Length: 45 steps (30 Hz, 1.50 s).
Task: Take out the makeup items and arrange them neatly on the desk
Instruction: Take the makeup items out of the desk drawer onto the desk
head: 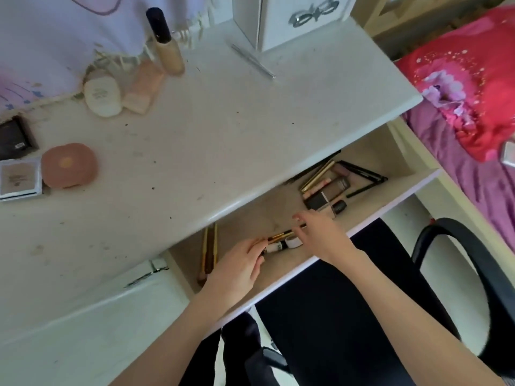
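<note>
Both hands reach into the open drawer (359, 215) under the white desk (209, 129). My left hand (239, 263) pinches the end of a gold-and-black makeup brush (281, 234). My right hand (320, 232) lies over the brush's other end, fingers curled down onto it. Under the brush lie a small tube (274, 247) and a white roll (294, 242). Further right in the drawer sits a pile of makeup items (327, 190): pencils, a dark compact, small bottles. Two slim sticks (210, 250) lie at the drawer's left.
On the desk stand a foundation bottle (167, 43), a white oval case (101, 97), a peach box (143, 87), a pink round compact (69, 165), a square palette (19, 179), a dark case (15, 137) and tweezers (253, 61). A black chair (473, 274) is under the drawer; a bed (479, 93) is at right.
</note>
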### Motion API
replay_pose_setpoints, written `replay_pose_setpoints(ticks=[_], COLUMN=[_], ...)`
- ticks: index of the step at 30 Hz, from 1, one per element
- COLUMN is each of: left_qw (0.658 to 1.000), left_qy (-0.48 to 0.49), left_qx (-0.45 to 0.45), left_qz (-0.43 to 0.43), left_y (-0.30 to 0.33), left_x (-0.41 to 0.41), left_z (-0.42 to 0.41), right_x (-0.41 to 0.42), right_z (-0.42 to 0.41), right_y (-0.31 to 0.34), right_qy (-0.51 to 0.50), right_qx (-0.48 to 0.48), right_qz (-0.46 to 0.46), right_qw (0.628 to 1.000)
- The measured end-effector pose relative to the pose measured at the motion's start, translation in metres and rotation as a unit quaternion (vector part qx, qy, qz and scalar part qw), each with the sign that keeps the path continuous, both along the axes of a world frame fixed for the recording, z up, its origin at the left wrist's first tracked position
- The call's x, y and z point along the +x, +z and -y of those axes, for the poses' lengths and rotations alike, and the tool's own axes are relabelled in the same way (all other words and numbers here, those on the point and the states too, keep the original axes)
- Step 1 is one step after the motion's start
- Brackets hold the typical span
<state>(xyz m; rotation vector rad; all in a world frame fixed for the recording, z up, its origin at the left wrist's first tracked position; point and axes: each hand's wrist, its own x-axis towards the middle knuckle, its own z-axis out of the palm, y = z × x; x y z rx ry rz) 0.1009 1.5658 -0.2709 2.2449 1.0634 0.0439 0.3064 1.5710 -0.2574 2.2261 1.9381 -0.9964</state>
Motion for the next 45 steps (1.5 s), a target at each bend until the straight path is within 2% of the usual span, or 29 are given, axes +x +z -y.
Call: replay_pose_setpoints(ticks=[3, 6, 9, 17, 23, 30, 36, 41, 45], left_qw=[0.996, 0.991, 0.980, 0.954, 0.944, 0.934, 0.930, 0.909, 0.892], left_qy=[0.030, 0.062, 0.104, 0.152, 0.177, 0.155, 0.136, 0.116, 0.118], left_qx=[-0.051, -0.079, -0.127, -0.199, -0.233, -0.268, -0.292, -0.363, -0.406], left_qz=[-0.062, -0.087, -0.116, -0.168, -0.150, -0.178, -0.175, -0.168, -0.160], left_y=[-0.027, -0.046, -0.059, -0.075, -0.074, -0.074, -0.067, -0.062, -0.058], left_x=[-0.002, 0.002, 0.007, 0.016, 0.016, 0.020, 0.017, 0.001, -0.005], left_z=[0.002, -0.002, -0.004, -0.002, -0.003, 0.003, -0.002, -0.010, -0.016], right_x=[0.008, 0.010, 0.010, 0.010, 0.012, 0.009, 0.005, -0.002, -0.006], right_z=[-0.010, -0.024, -0.035, -0.042, -0.043, -0.040, -0.037, -0.038, -0.043], right_y=[-0.020, -0.038, -0.048, -0.058, -0.061, -0.062, -0.060, -0.056, -0.048], right_qy=[0.039, 0.087, 0.131, 0.136, 0.124, 0.159, 0.122, 0.127, 0.128], right_qx=[-0.094, -0.182, -0.233, -0.273, -0.322, -0.293, -0.347, -0.369, -0.419], right_qz=[0.019, 0.034, 0.062, 0.058, 0.037, 0.061, 0.012, 0.007, 0.009], right_qw=[0.995, 0.979, 0.962, 0.951, 0.938, 0.941, 0.930, 0.921, 0.899])
